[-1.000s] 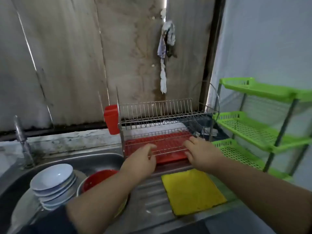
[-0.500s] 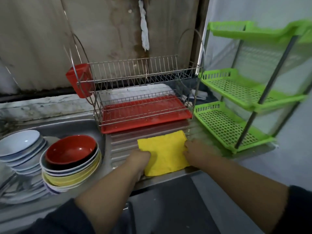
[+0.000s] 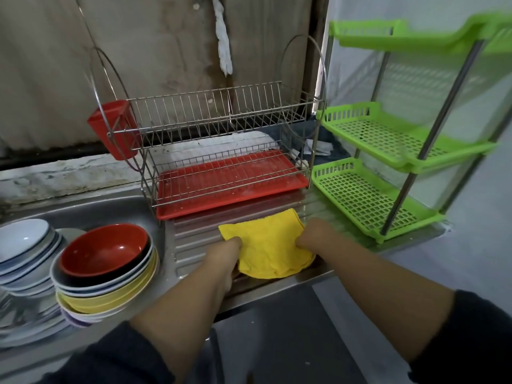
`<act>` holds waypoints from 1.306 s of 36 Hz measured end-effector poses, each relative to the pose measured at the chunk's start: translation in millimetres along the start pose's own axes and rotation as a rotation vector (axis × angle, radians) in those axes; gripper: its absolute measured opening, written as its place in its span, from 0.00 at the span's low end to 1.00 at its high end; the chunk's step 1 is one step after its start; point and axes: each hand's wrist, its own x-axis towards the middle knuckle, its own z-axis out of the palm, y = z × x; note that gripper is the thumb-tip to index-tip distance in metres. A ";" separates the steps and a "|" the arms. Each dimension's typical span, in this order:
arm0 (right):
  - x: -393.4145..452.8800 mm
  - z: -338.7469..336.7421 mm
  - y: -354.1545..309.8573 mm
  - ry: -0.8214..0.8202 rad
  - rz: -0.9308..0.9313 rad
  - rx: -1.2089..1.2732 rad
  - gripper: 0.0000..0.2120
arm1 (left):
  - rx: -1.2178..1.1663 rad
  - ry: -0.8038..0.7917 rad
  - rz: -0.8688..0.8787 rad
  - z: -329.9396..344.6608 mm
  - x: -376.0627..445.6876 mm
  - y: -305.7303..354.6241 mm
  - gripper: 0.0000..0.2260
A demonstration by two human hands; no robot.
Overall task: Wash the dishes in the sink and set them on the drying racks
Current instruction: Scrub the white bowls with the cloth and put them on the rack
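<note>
A yellow cloth (image 3: 270, 246) lies bunched on the ribbed steel drainboard (image 3: 194, 239). My left hand (image 3: 227, 256) grips its left edge and my right hand (image 3: 313, 236) grips its right edge. In the sink (image 3: 91, 209) at the left stands a stack of bowls with a red bowl (image 3: 104, 249) on top, and beside it a stack of pale blue plates (image 3: 23, 245). Behind the cloth stands a two-tier wire dish rack (image 3: 219, 126) over a red drip tray (image 3: 230, 184); both tiers hold nothing.
A red cutlery cup (image 3: 115, 128) hangs on the wire rack's left end. A green plastic three-tier shelf (image 3: 388, 159) stands at the right on the counter's end. A white rag (image 3: 223, 37) hangs on the wall behind. The counter's front edge runs just below my hands.
My hands came back from the wire rack down to the yellow cloth, took hold of its two sides and gathered it; it was flat before and is now bunched.
</note>
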 end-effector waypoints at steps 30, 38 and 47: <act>-57.9 -12.0 -111.7 -0.207 -0.443 0.935 0.22 | -0.259 -0.343 0.325 -47.4 -32.5 52.9 0.18; -70.6 -13.0 -126.0 -0.203 -0.554 0.853 0.20 | -0.289 -0.272 0.399 -73.0 -30.1 58.6 0.14; -69.0 3.0 -134.9 -0.249 -0.387 1.095 0.14 | -0.389 -0.285 0.380 -103.9 -45.5 64.6 0.13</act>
